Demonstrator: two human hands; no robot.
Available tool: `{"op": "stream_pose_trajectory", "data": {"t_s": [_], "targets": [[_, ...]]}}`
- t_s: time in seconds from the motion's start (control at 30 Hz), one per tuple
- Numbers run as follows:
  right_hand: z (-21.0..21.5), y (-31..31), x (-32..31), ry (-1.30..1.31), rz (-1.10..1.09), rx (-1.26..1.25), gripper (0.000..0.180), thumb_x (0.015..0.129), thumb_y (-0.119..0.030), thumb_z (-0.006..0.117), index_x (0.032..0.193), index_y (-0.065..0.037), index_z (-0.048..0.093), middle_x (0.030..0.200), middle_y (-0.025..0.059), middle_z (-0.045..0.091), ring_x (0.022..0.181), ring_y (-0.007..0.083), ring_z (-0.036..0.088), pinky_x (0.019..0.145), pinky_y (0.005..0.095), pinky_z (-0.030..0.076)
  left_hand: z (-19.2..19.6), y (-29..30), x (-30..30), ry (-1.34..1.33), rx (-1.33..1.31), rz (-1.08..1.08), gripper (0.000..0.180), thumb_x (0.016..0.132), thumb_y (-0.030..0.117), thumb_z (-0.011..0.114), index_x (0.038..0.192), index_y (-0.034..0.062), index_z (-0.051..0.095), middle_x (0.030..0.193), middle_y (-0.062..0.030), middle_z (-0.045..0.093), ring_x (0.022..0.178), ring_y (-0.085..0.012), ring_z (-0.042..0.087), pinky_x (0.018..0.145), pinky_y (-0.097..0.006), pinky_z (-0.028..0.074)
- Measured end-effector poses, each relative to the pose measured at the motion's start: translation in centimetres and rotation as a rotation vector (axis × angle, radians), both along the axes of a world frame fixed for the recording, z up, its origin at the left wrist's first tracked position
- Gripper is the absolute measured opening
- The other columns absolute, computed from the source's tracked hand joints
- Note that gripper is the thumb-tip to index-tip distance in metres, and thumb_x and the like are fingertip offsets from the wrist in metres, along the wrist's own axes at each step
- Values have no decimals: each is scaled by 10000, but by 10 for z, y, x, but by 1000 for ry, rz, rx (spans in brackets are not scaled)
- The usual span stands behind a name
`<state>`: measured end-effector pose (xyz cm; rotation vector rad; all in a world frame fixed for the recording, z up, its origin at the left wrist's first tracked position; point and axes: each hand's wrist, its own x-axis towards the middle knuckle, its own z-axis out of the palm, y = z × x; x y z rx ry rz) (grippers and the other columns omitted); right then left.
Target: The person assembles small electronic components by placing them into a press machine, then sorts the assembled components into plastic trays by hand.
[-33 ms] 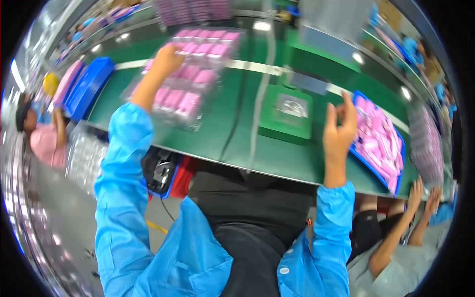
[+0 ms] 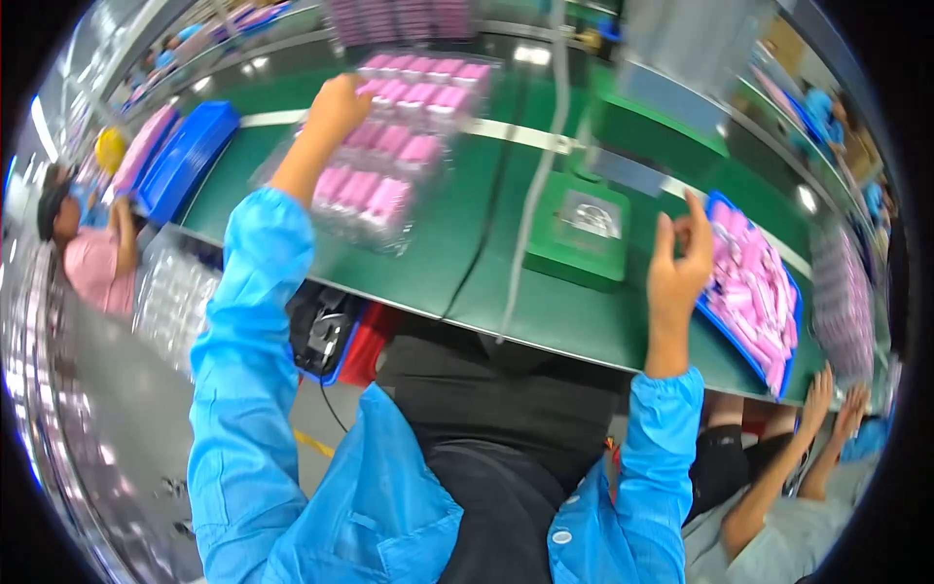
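Observation:
A clear plastic tray [image 2: 396, 165] with rows of pink, block-like pieces lies on the green bench, left of the middle. My left hand [image 2: 341, 107] is at the far left part of this tray, its fingers curled closed; whatever may be in them is hidden. My right hand [image 2: 679, 261] hovers between the green press fixture [image 2: 579, 234] and a blue bin [image 2: 736, 336] heaped with pink pieces [image 2: 747, 282]. Its thumb and forefinger point upward, apart, with nothing visible between them. A metal plate [image 2: 593, 216] sits on the fixture's top.
A white cable [image 2: 533, 200] and a dark cable [image 2: 484, 234] cross the bench. An empty-looking blue bin [image 2: 190, 161] stands at left. Stacked pink trays [image 2: 399, 21] are at the back, another stack [image 2: 842, 297] at right. Co-workers sit at both sides; one's hands [image 2: 832, 399] are near the right stack.
The whole view has shifted slightly, with the bench things now further right. Both hands keep nearly the same pose and place over the bench.

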<state>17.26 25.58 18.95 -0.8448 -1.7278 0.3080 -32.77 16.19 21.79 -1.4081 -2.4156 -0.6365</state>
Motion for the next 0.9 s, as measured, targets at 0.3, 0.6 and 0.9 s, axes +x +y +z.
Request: {"op": "stream_pose_trajectory", "data": {"t_s": [0.3, 0.6, 0.9], "targets": [[-9, 2, -22, -28, 89, -45, 374, 911, -46, 679, 1284, -44, 648, 815, 16, 500, 747, 136, 446, 687, 288, 390, 19, -76, -76, -437, -285, 69, 737, 707, 410, 853, 1320, 59, 641, 919, -171, 744, 922, -299, 731, 761, -424, 592], [-13, 5, -16, -21, 77, -51, 371, 909, -44, 683, 1278, -37, 649, 825, 25, 530, 736, 134, 472, 659, 290, 409, 32, -59, -14, 206, -92, 335, 282, 749, 270, 795, 832, 10, 722, 932, -199, 736, 897, -397, 710, 765, -462, 571], [3, -12, -42, 3, 245, 4, 334, 859, -41, 722, 1189, -35, 670, 814, 75, 567, 765, 200, 582, 734, 330, 501, 18, -1, 224, -707, 225, -717, 398, 825, 319, 835, 958, -24, 683, 797, -96, 696, 721, -165, 637, 645, -349, 508]]}}
